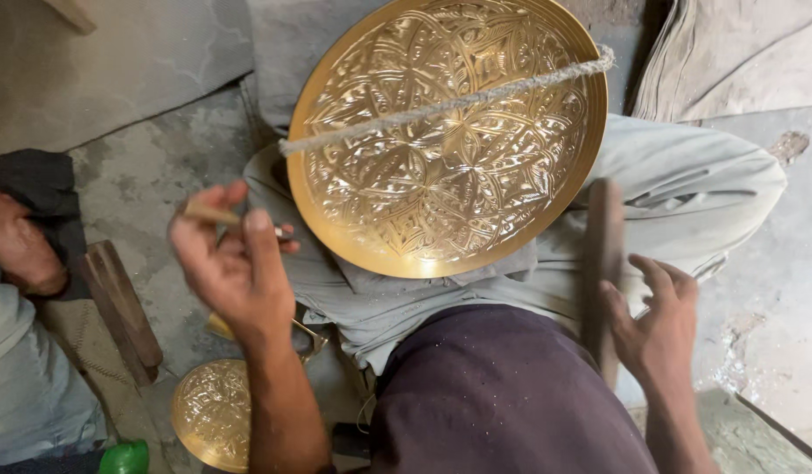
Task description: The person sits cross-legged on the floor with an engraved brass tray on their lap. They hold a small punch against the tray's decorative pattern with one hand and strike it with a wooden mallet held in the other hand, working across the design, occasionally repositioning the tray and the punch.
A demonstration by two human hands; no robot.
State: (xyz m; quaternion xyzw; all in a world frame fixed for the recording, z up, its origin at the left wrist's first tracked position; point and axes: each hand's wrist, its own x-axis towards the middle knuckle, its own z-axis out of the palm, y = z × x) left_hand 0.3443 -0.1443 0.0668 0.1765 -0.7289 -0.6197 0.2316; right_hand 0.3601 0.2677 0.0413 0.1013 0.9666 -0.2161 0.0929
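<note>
A large round brass tray (445, 140) with an engraved floral pattern rests on my lap, tilted toward me. A coarse rope (441, 107) stretches across its upper face. My left hand (226, 263) is raised left of the tray, blurred, with a small thin metal tool (215, 215) pinched in its fingers. My right hand (656, 320) is lower right of the tray, fingers apart, touching a dark wooden stick (603, 254) that stands upright beside my leg.
A smaller engraved brass piece (211, 412) lies on the floor at lower left. A wooden block (121, 307) lies beside it. Another person's hand (20, 246) and grey trouser leg (24, 377) sit at the left edge. Green cap (125, 458) at bottom.
</note>
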